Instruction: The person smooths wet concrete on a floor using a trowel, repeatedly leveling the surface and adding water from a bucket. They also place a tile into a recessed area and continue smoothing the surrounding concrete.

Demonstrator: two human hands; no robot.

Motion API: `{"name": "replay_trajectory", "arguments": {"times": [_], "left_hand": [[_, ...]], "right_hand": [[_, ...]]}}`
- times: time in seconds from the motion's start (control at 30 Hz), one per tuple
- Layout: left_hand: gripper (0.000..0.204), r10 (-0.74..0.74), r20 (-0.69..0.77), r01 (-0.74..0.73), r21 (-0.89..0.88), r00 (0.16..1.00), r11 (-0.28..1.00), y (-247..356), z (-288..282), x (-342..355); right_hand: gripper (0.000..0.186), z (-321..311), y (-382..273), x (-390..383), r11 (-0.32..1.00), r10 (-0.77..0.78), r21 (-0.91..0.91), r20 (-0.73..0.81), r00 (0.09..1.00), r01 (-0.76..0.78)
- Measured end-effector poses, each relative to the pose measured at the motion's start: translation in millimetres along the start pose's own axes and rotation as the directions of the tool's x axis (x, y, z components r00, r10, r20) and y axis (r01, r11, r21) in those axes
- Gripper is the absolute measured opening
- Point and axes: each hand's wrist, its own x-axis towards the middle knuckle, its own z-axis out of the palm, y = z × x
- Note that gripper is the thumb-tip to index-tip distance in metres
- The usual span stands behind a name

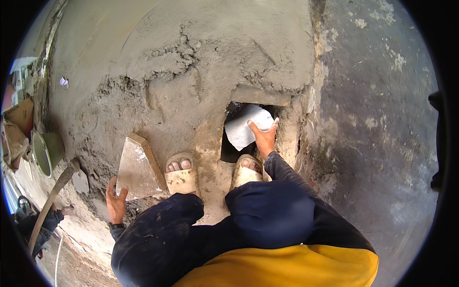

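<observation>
At a square hole [230, 148] in the floor, my right hand [265, 138] grips a rough, pale grey-white chunk [247, 125], thumb and fingers spread across its right side. The chunk is tilted and covers much of the opening; what it is made of I cannot tell. On the left, a flat wedge-shaped grey slab [138, 170] with a thick brown edge and white smears lies beside my left foot. My left hand [116, 204] is at the slab's lower left corner, the thumb over its face and the fingers along its side.
Rough, partly smoothed wet mortar [229, 43] spreads ahead. A dark stained surface [377, 119] rises along the right. To the left stand a green bucket [50, 150], a curved handle [55, 191] and a cardboard box [20, 117]. Another person's sleeve [45, 225] shows at lower left.
</observation>
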Motion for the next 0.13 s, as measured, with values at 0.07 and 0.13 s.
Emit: {"name": "replay_trajectory", "arguments": {"times": [0.07,0.13], "left_hand": [[0.066,0.023,-0.013,-0.024,-0.009,1.000,1.000,0.9,-4.7,-4.4],[0.068,0.038,-0.019,-0.038,-0.004,0.999,0.999,3.5,-12.0,-5.5]], "right_hand": [[0.135,3.7,-0.8,-1.4,0.985,0.066,0.158,0.000,0.998,-0.066],[0.130,0.7,-7.3,-1.9,0.992,-0.042,0.123,0.045,0.998,0.036]]}}
